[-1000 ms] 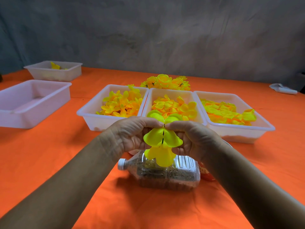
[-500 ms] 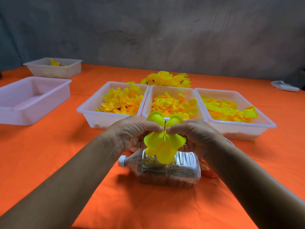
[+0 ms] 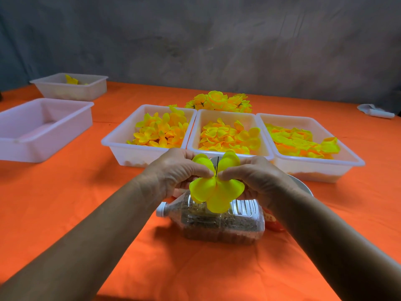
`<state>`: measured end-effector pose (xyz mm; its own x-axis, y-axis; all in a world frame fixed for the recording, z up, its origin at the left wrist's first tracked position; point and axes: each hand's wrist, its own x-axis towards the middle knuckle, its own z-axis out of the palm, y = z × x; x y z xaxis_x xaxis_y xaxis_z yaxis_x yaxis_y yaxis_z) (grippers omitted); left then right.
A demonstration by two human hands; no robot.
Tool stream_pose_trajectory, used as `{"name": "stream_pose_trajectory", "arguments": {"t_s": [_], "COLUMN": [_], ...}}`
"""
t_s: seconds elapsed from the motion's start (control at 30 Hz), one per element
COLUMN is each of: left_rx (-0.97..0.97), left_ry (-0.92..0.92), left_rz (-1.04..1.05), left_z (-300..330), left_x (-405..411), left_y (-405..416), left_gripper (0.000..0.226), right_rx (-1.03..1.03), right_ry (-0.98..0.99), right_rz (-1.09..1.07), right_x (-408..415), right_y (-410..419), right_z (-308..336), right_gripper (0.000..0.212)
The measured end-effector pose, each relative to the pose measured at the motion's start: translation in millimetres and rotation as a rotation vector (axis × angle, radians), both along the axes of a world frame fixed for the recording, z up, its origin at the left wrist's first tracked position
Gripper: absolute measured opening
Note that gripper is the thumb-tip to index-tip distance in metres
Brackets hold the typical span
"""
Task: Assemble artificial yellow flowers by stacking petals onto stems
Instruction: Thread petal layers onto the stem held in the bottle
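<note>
Head view. Left hand point(image 3: 173, 172) and right hand point(image 3: 256, 177) meet at frame centre, each grip pinching a yellow petal layer point(image 3: 213, 190) threaded on a thin dark stem point(image 3: 217, 165) that stands upright between the fingertips. The layer sits above a plastic bottle point(image 3: 217, 222) lying on its side on the orange worktop point(image 3: 65, 213). At 12 o'clock from the hands: three white trays of petals point(image 3: 152, 155), side by side. Behind them, a pile of finished flowers point(image 3: 219, 102). At 10 o'clock, two more trays point(image 3: 43, 131), well apart from the hands.
</note>
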<state>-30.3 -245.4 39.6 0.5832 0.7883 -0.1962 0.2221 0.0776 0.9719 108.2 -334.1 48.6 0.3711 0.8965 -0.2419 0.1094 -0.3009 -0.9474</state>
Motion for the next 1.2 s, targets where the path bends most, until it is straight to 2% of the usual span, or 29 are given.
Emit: {"name": "stream_pose_trajectory", "arguments": {"t_s": [0.8, 0.9, 1.03, 1.1, 1.2], "left_rx": [-0.012, -0.033, -0.017, 0.057, 0.250], "left_ry": [0.058, 0.067, 0.065, 0.041, -0.018], "left_rz": [-0.005, -0.018, -0.028, -0.005, -0.012], "left_z": [-6.0, -6.2, -5.7, -5.2, -6.2], "left_x": [1.2, 0.7, -1.6, -2.9, -4.7], "left_y": [-4.8, -3.5, -3.2, -4.8, -8.2], "left_gripper": [0.017, 0.018, 0.021, 0.027, 0.039], "right_rx": [-0.043, -0.014, 0.032, 0.054, 0.131], "right_ry": [-0.084, -0.081, -0.033, -0.063, -0.189], "right_rz": [0.040, 0.018, -0.042, -0.060, -0.081], "right_x": [2.1, 2.2, 0.4, -0.9, -2.5], "right_y": [1.1, -0.6, -4.1, -7.0, -10.3], "right_z": [-8.4, -9.4, -9.6, -10.9, -16.1], "right_gripper": [0.007, 0.016, 0.038, 0.053, 0.058]}}
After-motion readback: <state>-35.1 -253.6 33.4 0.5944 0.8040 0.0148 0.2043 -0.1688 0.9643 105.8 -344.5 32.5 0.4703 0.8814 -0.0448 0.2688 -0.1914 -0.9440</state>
